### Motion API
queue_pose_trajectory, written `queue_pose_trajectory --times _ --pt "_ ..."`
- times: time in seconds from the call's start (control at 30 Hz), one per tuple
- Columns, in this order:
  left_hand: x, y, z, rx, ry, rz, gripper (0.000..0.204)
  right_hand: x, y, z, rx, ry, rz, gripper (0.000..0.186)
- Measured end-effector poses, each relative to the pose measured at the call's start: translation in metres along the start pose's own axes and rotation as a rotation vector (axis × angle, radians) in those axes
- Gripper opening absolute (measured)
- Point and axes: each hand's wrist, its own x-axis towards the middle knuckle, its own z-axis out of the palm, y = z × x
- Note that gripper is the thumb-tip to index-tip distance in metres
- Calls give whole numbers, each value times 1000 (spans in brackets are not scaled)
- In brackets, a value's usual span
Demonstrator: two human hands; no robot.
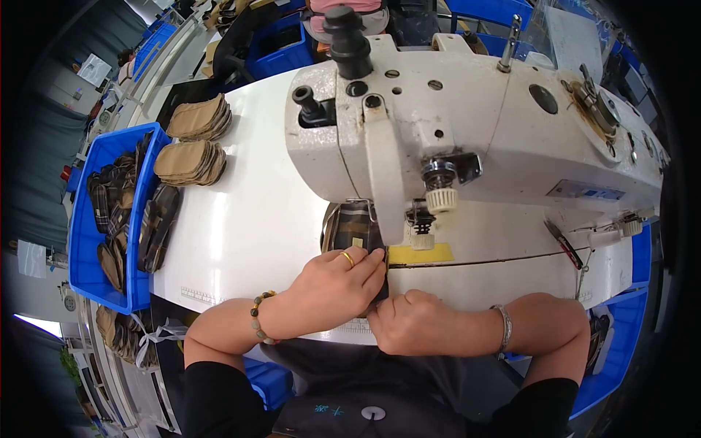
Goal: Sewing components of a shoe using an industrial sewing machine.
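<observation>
Left hand laid over the near part of the plaid cloth, with fingers slightly bent and close together, pressing from above. Right hand curled into a fist at the near right edge of the cloth; with fingertips hidden, cannot tell whether pinching it. Plaid cloth flat on the white desk, below the head of the sewing machine, pointing away toward it, with long axis roughly front to back. Just right, a yellow strip; farther right, snips. To the left, two tan stacks near a blue bin.
</observation>
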Motion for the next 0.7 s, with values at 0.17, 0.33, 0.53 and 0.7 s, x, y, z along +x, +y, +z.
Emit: queue_pose_trajectory --times 0.17,0.33,0.53,0.7 --pt "1 2 2 42 60 41 41 1 1 1 14 44 -32 14" --pt "4 3 2 34 84 45 36 0 0 1 12 21 -31 14" --pt "3 1 8 30 63 29 42 0 2 4 -7 12 -21 12" --pt "11 -13 13 -31 57 -100 44 1 14 14 -51 -20 18 10"
